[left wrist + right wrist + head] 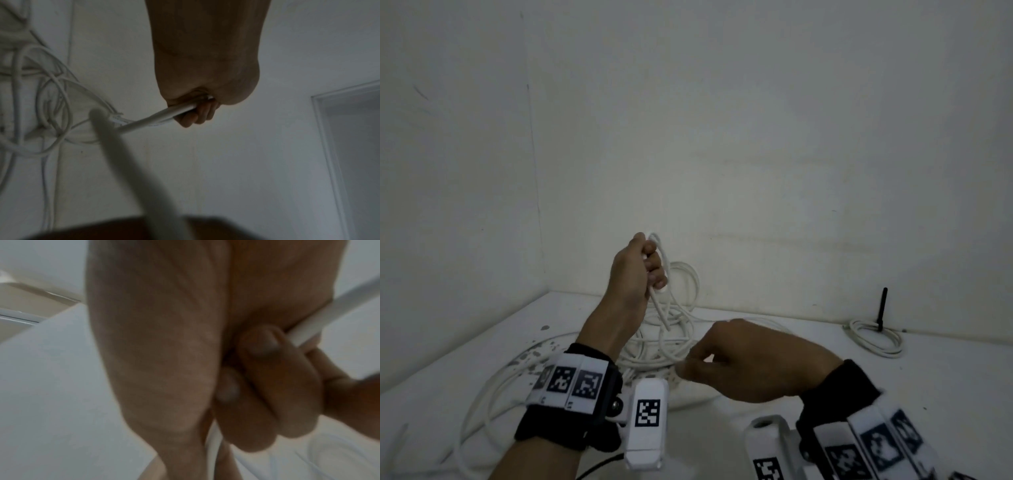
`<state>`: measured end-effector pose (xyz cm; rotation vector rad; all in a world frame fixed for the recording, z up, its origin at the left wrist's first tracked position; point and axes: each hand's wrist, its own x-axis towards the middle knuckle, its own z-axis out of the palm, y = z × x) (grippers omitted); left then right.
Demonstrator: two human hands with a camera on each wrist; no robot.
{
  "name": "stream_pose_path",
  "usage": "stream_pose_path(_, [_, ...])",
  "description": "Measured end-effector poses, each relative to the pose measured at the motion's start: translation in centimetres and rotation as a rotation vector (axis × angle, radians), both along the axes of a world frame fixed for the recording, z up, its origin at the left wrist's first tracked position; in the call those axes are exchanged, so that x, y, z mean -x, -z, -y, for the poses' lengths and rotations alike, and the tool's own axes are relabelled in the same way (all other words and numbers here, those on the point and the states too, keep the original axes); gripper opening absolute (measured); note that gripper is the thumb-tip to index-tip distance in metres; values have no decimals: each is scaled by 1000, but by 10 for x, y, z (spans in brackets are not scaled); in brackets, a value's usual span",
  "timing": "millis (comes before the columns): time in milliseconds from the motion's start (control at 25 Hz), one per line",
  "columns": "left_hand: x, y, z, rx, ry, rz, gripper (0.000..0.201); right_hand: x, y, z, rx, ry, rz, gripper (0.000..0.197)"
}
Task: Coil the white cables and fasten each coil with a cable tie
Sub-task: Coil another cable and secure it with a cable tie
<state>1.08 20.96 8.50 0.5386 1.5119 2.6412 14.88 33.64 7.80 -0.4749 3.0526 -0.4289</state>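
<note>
Two hands are on the same white cable (669, 308) here: the left hand (635, 270) is raised above the bench (825, 377) with its fingers (197, 116) curled round a few gathered loops, and the right hand (743, 359) sits lower and nearer the body, its fingers (273, 369) closed in a pinch on a single run of the cord. From where I stand the cable looks light and limp but with some spring in it, round and smooth-jacketed, so I'd guess the loops will want to open out and slide unless they are held together where the strands cross. The sensible place to hold is right there at the bunch in the left fist, with the right feeding slack a little way along. The rest of it lies in a loose, tangled heap (654, 349) on the bench below the hands, with one wide loop (479, 411) trailing off to the left. Well apart, on the right by the wall, a second cable (876, 337) rests in a flat, neat coil beside a thin black stick (881, 308) that stands upright; whether that is a tie I cannot tell.
</note>
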Motion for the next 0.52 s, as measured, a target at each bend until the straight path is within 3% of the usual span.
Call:
stream_pose_path(120, [-19, 2, -17, 122, 107, -60, 39, -12, -15, 13, 47, -44, -111, 31])
stream_pose_path(280, [-40, 2, -25, 520, 100, -206, 45, -5, -18, 4, 136, 99, -437, 23])
stream_pose_path(520, [-39, 8, -21, 489, 438, -82, 37, 3, -21, -33, 327, 459, -804, 34])
